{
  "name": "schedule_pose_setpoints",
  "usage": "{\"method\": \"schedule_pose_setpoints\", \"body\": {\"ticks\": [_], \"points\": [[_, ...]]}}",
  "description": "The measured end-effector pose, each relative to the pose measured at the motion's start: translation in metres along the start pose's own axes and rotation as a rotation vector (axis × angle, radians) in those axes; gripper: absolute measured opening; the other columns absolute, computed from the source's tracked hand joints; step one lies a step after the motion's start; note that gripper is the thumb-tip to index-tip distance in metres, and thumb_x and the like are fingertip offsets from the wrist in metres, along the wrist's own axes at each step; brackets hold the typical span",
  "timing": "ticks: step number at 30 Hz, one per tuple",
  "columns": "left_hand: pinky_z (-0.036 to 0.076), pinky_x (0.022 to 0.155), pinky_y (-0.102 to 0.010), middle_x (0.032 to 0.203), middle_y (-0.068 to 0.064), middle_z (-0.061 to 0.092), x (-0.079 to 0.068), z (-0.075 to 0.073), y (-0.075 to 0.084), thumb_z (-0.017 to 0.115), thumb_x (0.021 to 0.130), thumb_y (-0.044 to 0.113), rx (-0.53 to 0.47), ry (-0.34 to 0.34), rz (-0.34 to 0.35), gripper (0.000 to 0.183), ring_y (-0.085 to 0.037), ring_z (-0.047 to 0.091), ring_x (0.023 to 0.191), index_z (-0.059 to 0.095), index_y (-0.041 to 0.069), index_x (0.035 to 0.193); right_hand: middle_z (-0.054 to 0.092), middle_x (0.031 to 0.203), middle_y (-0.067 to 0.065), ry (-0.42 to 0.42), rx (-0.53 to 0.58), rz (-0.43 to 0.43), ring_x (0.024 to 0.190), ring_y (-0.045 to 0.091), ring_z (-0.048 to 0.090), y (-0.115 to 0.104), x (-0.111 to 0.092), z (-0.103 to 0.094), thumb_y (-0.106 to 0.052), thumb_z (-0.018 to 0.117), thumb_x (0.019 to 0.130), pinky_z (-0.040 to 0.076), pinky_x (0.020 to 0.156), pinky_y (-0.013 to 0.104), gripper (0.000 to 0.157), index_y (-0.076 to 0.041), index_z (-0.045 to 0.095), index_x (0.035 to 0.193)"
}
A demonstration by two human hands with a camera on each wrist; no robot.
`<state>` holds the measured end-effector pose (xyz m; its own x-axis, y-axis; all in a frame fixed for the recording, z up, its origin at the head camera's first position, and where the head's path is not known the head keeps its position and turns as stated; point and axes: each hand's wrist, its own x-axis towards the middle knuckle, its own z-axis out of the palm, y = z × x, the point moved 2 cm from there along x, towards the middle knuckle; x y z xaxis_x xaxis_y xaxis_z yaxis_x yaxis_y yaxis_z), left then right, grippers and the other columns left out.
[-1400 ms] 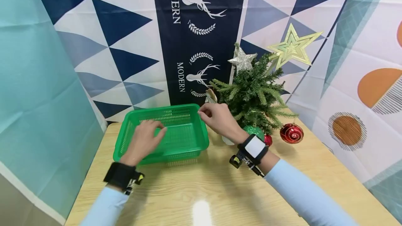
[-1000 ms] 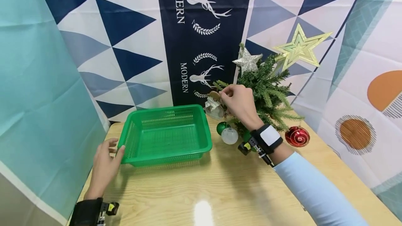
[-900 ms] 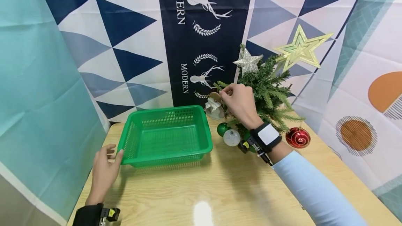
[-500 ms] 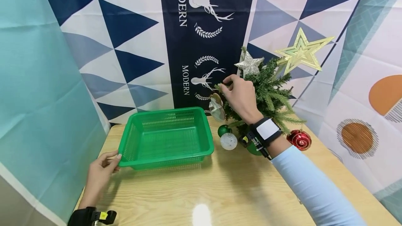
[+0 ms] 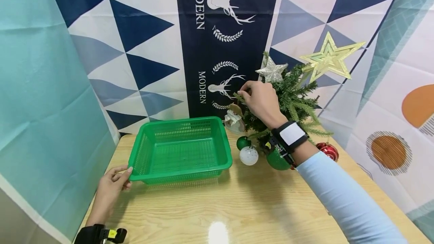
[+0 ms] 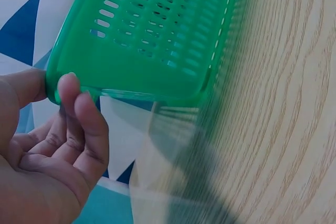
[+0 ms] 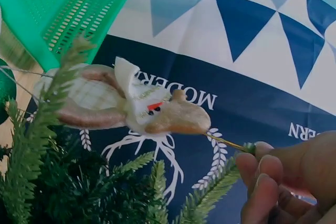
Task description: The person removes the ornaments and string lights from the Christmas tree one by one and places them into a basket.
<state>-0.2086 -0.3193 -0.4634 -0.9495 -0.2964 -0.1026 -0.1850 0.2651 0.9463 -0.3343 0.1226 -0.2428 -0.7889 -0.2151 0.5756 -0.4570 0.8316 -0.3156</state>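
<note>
My right hand (image 5: 260, 100) pinches the thin gold cord (image 7: 224, 141) of the tan-and-white plush ornament (image 7: 131, 104), centre-right in the head view: likely soft, light, best held there. My left hand (image 5: 110, 188) pinches the green plastic basket (image 5: 181, 175).

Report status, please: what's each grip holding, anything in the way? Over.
Left grip holds green basket. Right grip pinches gold cord of snowman ornament. Pine branches nearby might snag.

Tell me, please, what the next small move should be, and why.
Perhaps ease the cord well onto the branch before letting go: the right hand pinches it right by the tip, with the doll at its other end, so it could slip off there.
</note>
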Motion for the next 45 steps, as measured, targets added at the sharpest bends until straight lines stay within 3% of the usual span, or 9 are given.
{"method": "schedule_pose_setpoints", "body": {"ticks": [3, 12, 21, 25, 35, 39, 45], "points": [[0.057, 0.075, -0.032, 0.085, -0.005, 0.069, 0.0, -0.001, 0.0, 0.062, 0.104, 0.043, 0.003, -0.015, 0.001, 0.066, -0.021, 0.069, 0.078, 0.043, -0.002, 0.149, 0.073, 0.084, 0.012, -0.009, -0.007, -0.009, 0.059, 0.023, 0.06, 0.0, 0.0, -0.001, -0.021, 0.066, 0.104, 0.045, 0.055, 0.038, 0.02, -0.005, 0.077, 0.106], [0.057, 0.074, -0.032, 0.087, -0.001, 0.068, 0.001, -0.003, 0.001, 0.061, 0.104, 0.045, -0.005, -0.049, -0.024, 0.074, -0.018, 0.068, 0.077, 0.036, -0.004, 0.153, 0.068, 0.079, 0.011, 0.012, 0.147, 0.067, 0.062, 0.024, 0.055, 0.008, -0.001, -0.004, -0.019, 0.062, 0.106, 0.039, 0.063, 0.039, 0.02, -0.004, 0.074, 0.102], [0.057, 0.077, -0.033, 0.092, -0.001, 0.066, 0.002, -0.008, 0.001, 0.059, 0.103, 0.05, 0.002, -0.058, -0.012, 0.077, -0.02, 0.067, 0.082, 0.035, -0.002, 0.154, 0.071, 0.084, 0.012, 0.005, 0.188, 0.11, 0.068, 0.026, 0.059, 0.004, 0.005, -0.008, -0.022, 0.06, 0.106, 0.042, 0.068, 0.04, 0.02, -0.006, 0.073, 0.102], [0.057, 0.076, -0.033, 0.091, -0.002, 0.066, 0.001, -0.009, -0.001, 0.059, 0.104, 0.047, -0.003, -0.057, -0.013, 0.074, -0.019, 0.067, 0.08, 0.035, -0.002, 0.154, 0.071, 0.086, 0.012, -0.01, 0.188, 0.083, 0.068, 0.027, 0.058, 0.0, 0.008, -0.009, -0.022, 0.06, 0.107, 0.042, 0.068, 0.04, 0.021, -0.005, 0.073, 0.104], [0.055, 0.072, -0.031, 0.087, -0.002, 0.066, 0.002, -0.005, -0.001, 0.06, 0.106, 0.038, -0.001, -0.032, 0.044, 0.068, -0.024, 0.066, 0.077, 0.031, 0.004, 0.158, 0.071, 0.083, 0.011, -0.056, 0.069, -0.048, 0.062, 0.022, 0.059, -0.007, 0.016, 0.002, -0.02, 0.06, 0.107, 0.044, 0.062, 0.037, 0.023, -0.003, 0.074, 0.104], [0.055, 0.073, -0.034, 0.09, -0.005, 0.066, 0.001, -0.004, 0.001, 0.061, 0.105, 0.038, 0.0, -0.034, 0.064, 0.064, -0.027, 0.065, 0.08, 0.037, 0.006, 0.156, 0.07, 0.079, 0.011, -0.052, 0.051, -0.062, 0.059, 0.022, 0.058, -0.004, 0.019, 0.005, -0.019, 0.059, 0.106, 0.043, 0.06, 0.037, 0.023, -0.002, 0.075, 0.101], [0.051, 0.072, -0.038, 0.084, -0.009, 0.062, 0.001, -0.005, 0.003, 0.061, 0.104, 0.042, 0.019, -0.032, 0.066, 0.066, -0.021, 0.055, 0.069, 0.037, 0.011, 0.157, 0.069, 0.074, 0.009, -0.045, 0.041, -0.08, 0.057, 0.021, 0.056, -0.004, 0.019, 0.006, -0.019, 0.06, 0.106, 0.043, 0.062, 0.037, 0.022, -0.004, 0.075, 0.099]]}}
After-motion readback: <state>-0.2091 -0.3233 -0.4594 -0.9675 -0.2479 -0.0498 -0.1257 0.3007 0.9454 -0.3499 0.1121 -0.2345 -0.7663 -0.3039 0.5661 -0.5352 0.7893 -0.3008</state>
